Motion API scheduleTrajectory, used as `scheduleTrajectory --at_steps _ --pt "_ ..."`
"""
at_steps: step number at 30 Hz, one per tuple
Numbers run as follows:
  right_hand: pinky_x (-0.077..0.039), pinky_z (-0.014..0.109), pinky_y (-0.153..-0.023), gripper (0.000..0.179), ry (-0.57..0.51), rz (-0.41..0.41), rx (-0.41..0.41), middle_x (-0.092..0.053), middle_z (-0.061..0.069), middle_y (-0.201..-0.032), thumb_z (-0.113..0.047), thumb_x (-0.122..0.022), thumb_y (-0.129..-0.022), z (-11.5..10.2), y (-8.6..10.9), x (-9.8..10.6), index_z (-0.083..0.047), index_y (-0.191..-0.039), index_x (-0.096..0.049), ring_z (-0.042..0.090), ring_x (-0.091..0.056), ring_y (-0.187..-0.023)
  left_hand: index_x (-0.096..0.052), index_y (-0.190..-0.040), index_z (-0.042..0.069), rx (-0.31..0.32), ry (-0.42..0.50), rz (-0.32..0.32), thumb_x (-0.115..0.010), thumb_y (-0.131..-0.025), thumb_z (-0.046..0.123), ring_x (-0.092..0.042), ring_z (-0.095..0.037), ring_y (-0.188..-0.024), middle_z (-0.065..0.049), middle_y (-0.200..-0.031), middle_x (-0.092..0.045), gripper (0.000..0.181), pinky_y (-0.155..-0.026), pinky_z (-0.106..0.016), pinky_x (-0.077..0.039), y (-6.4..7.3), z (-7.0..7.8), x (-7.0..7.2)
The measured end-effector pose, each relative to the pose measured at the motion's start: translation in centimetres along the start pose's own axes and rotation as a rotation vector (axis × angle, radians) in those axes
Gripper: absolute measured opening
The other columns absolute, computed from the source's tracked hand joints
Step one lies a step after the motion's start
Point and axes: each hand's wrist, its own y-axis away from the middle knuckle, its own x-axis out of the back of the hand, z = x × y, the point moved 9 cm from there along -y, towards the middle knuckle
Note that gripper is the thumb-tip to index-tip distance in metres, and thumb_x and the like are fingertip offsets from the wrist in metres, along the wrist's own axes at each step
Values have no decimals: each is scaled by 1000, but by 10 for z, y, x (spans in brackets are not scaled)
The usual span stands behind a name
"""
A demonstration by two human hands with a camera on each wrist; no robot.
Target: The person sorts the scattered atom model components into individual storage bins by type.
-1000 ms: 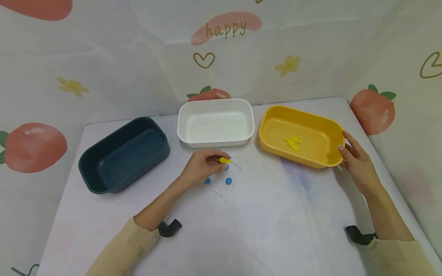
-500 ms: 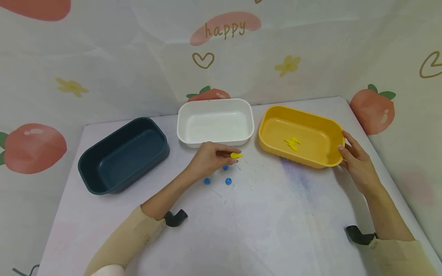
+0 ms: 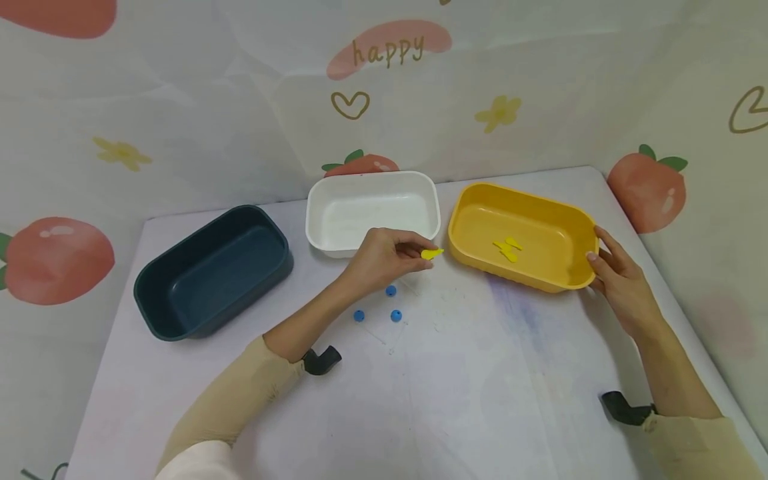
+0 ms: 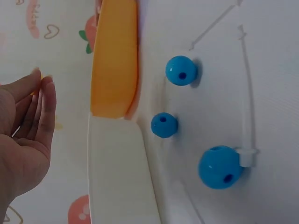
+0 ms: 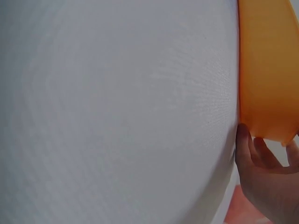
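My left hand [image 3: 390,257] pinches a small yellow piece [image 3: 431,254], rounded at one end and narrow at the other, between thumb and fingertips. It is held near the front right corner of the white tray [image 3: 327,248]; in the left wrist view the fingers mostly hide it. My right hand [image 3: 624,287] grips the right end of the yellow tray [image 3: 558,220], thumb over the rim and fingers around the outside. Several similar yellow pieces [image 3: 509,249] lie on that tray's floor. Three blue beads with holes, one of them the nearest bead [image 4: 219,167], lie on the table below my left hand.
A dark teal tray [image 3: 213,267] stands at the left of the white-covered table [image 3: 456,400]. Thin whitish sticks [image 4: 247,93] lie among the beads. A printed cloth [image 3: 252,100] hangs behind the table.
My left hand has moved right and away from me with the yellow piece, from over the beads to the white tray's front corner. The right hand keeps its grip on the yellow tray.
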Motion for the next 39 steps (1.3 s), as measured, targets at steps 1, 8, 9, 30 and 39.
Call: scheduleTrajectory --at_steps 1,8,9,30,39 --pt "-47 6 -79 64 -2 -1 5 -12 10 -166 -37 -58 -99 -1 0 0 -43 -155 -28 -7 -53 -106 -78 -103 11 2 -3 -2 -83 -81 14 -65 -11 -76 5 -86 -72 23 -72 -23 -56 -2 2 -1" --pt "-47 7 -80 64 -27 5 18 -17 11 -165 -35 -60 -99 -4 1 1 -42 -155 -30 -8 -57 -101 -79 -102 12 -85 -46 -3 -83 -81 15 -63 -9 -76 6 -85 -71 22 -71 -22 -54 -23 17 -7" --pt "-48 7 -80 64 -36 7 17 -17 11 -165 -34 -60 -98 -4 1 1 -42 -155 -31 -7 -57 -101 -79 -103 11 -102 -52 -6 -83 -81 14 -62 -9 -77 5 -86 -71 22 -72 -21 -54 -25 19 -8" --pt "-49 9 -80 64 -69 -18 21 -25 14 -158 -30 -60 -99 -3 2 2 -38 -155 -31 -5 -60 -99 -74 -117 7 -69 -164 -88 -72 -91 10 -62 -11 -83 -3 -102 -74 26 -73 -16 -51 -59 27 -31" --pt "-50 11 -80 63 -111 -29 64 -34 14 -146 -23 -61 -99 -6 -1 -1 -33 -155 -34 -1 -61 -100 -75 -113 9 -59 -196 -130 -76 -89 17 -62 -9 -82 1 -94 -73 26 -73 -15 -50 -70 26 -41"
